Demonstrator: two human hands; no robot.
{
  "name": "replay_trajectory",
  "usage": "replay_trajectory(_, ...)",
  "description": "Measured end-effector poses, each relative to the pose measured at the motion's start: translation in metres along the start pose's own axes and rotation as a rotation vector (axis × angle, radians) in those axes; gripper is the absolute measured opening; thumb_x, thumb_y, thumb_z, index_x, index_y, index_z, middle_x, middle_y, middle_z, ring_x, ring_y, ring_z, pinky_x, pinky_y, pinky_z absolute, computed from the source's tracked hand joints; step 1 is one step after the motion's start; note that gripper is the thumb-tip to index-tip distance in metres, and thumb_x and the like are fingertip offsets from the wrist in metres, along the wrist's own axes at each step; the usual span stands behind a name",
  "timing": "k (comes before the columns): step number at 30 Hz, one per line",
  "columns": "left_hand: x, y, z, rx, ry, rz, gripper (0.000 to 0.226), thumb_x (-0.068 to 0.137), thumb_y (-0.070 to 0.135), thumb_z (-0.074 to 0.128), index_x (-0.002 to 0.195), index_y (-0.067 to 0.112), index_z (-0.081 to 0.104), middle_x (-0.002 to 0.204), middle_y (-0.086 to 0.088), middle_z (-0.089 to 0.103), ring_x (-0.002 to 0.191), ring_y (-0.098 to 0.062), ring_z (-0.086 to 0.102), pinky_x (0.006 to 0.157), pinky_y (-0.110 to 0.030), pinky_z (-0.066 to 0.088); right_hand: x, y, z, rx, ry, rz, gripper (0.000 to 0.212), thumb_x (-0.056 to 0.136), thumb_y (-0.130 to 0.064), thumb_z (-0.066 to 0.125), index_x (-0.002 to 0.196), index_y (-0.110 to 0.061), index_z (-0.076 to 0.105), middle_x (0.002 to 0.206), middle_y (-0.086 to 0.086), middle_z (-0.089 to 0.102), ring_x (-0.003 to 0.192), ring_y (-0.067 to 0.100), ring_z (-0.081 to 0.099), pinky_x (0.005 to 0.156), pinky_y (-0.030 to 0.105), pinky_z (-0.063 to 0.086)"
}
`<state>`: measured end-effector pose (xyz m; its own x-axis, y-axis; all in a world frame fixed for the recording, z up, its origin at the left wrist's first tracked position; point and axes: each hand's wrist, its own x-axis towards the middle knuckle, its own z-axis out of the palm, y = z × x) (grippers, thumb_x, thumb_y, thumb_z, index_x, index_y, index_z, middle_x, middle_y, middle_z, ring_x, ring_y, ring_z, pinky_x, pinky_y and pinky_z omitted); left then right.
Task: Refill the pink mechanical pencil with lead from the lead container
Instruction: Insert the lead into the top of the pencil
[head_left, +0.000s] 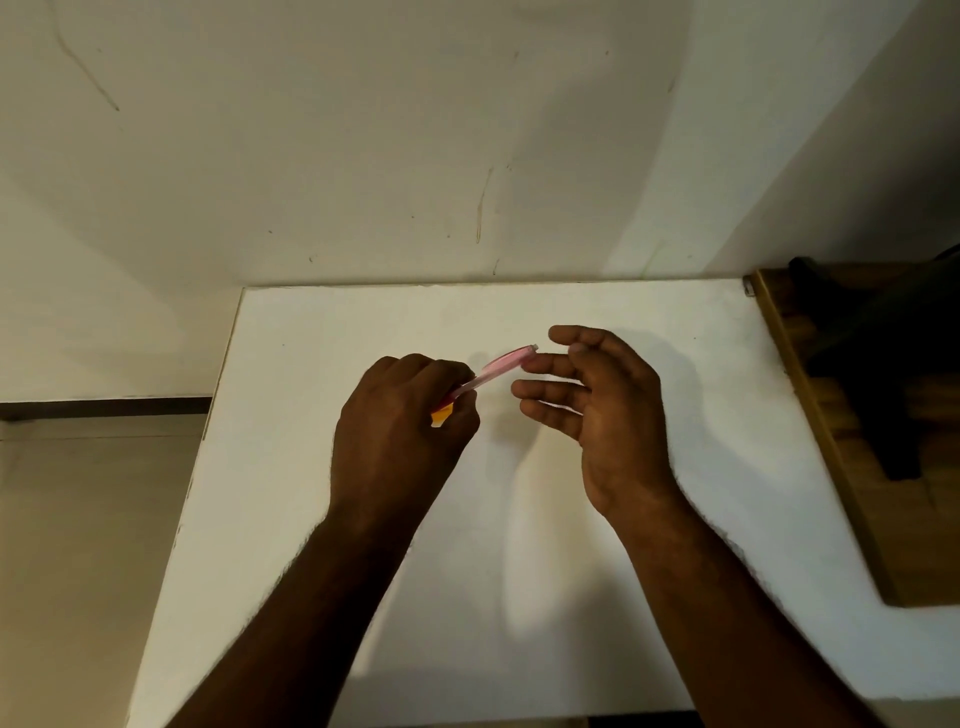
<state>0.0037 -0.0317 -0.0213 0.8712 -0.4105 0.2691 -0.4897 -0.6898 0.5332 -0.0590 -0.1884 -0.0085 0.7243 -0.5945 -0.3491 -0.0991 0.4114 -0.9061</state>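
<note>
My left hand (402, 415) grips the pink mechanical pencil (498, 369) by its lower part above the white table (519, 597). The pencil slants up to the right, its top end near the fingers of my right hand (597, 395). An orange-yellow piece (441, 415), perhaps the lead container, shows under my left fingers, mostly hidden. My right hand is held out with its fingers fairly straight and spread; its index fingertip lies right at the pencil's top end. Whether it touches is unclear.
The white table meets a cream wall (415, 156) at the back. A wooden board (841, 441) with a dark object (883, 364) on it lies along the table's right side. Floor shows past the table's left edge.
</note>
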Motion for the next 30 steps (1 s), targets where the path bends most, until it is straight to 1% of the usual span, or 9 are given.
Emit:
replay_trajectory(3, 0.0, 0.0, 0.0, 0.002, -0.003, -0.012, 0.009, 0.084, 0.024, 0.071, 0.093, 0.025, 0.073, 0.08, 0.011, 0.067, 0.079, -0.016, 0.057, 0.067, -0.031, 0.045, 0.0, 0.003, -0.003, -0.129, 0.097, -0.145, 0.028, 0.099, 0.0, 0.044, 0.109, -0.012, 0.068, 0.095, 0.012, 0.077, 0.075, 0.031, 0.077, 0.068, 0.037, 0.063)
replay_trajectory(6, 0.0, 0.0, -0.001, -0.006, -0.005, -0.021, 0.009, 0.085, 0.024, 0.07, 0.093, 0.025, 0.073, 0.081, 0.011, 0.067, 0.08, -0.016, 0.057, 0.068, -0.03, 0.045, 0.005, 0.005, -0.008, -0.304, 0.174, -0.238, 0.027, 0.097, 0.0, 0.048, 0.101, -0.014, 0.07, 0.093, 0.006, 0.076, 0.069, 0.023, 0.076, 0.067, 0.039, 0.064)
replay_trajectory(9, 0.0, -0.002, -0.001, -0.012, -0.012, -0.028, 0.008, 0.085, 0.025, 0.07, 0.092, 0.027, 0.072, 0.081, 0.012, 0.067, 0.081, -0.015, 0.057, 0.069, -0.031, 0.046, 0.019, 0.009, -0.028, -0.696, 0.291, -0.375, 0.018, 0.092, -0.01, 0.06, 0.091, -0.024, 0.072, 0.092, -0.007, 0.076, 0.076, 0.017, 0.075, 0.076, 0.043, 0.062)
replay_trajectory(11, 0.001, -0.002, -0.001, -0.017, -0.016, -0.032, 0.008, 0.084, 0.025, 0.07, 0.092, 0.027, 0.072, 0.081, 0.012, 0.067, 0.081, -0.016, 0.058, 0.069, -0.033, 0.047, 0.024, 0.009, -0.042, -1.008, 0.289, -0.376, 0.015, 0.09, -0.013, 0.066, 0.09, -0.026, 0.073, 0.095, -0.008, 0.077, 0.088, 0.019, 0.073, 0.083, 0.032, 0.055)
replay_trajectory(14, 0.001, -0.003, -0.001, -0.021, -0.022, -0.035, 0.008, 0.084, 0.025, 0.069, 0.092, 0.026, 0.072, 0.08, 0.011, 0.067, 0.081, -0.017, 0.058, 0.069, -0.035, 0.048, 0.026, 0.013, -0.053, -1.232, 0.209, -0.268, 0.007, 0.091, -0.019, 0.071, 0.095, -0.02, 0.076, 0.097, -0.002, 0.077, 0.092, 0.022, 0.071, 0.079, 0.024, 0.045)
replay_trajectory(20, 0.0, -0.002, -0.002, -0.039, -0.027, -0.035, 0.008, 0.085, 0.025, 0.069, 0.093, 0.027, 0.072, 0.08, 0.011, 0.067, 0.081, -0.015, 0.057, 0.07, -0.033, 0.047, 0.024, 0.022, -0.043, -1.354, 0.194, -0.316, 0.007, 0.09, -0.026, 0.071, 0.086, -0.021, 0.075, 0.087, -0.001, 0.076, 0.082, 0.025, 0.07, 0.076, 0.033, 0.055)
replay_trajectory(25, 0.0, -0.001, -0.003, -0.065, -0.029, -0.047, 0.008, 0.084, 0.025, 0.069, 0.092, 0.027, 0.072, 0.079, 0.012, 0.067, 0.081, -0.015, 0.057, 0.069, -0.034, 0.048, 0.02, 0.023, -0.038, -1.443, 0.168, -0.351, 0.015, 0.092, -0.03, 0.066, 0.081, -0.021, 0.071, 0.082, 0.0, 0.07, 0.074, 0.025, 0.066, 0.064, 0.029, 0.048)
replay_trajectory(28, -0.001, 0.0, -0.004, -0.07, -0.033, -0.042, 0.009, 0.084, 0.026, 0.068, 0.092, 0.027, 0.072, 0.08, 0.011, 0.067, 0.081, -0.015, 0.058, 0.069, -0.034, 0.048, 0.02, 0.026, -0.036, -1.493, 0.145, -0.331, 0.023, 0.093, -0.038, 0.063, 0.079, -0.019, 0.067, 0.082, 0.0, 0.068, 0.076, 0.027, 0.065, 0.063, 0.03, 0.046)
replay_trajectory(30, -0.001, 0.0, -0.004, -0.079, -0.034, -0.039, 0.01, 0.084, 0.027, 0.067, 0.092, 0.026, 0.072, 0.08, 0.011, 0.068, 0.081, -0.015, 0.058, 0.07, -0.035, 0.049, 0.023, 0.028, -0.038, -1.461, 0.123, -0.296, 0.024, 0.091, -0.037, 0.065, 0.077, -0.018, 0.066, 0.08, 0.0, 0.068, 0.076, 0.026, 0.065, 0.065, 0.031, 0.048)
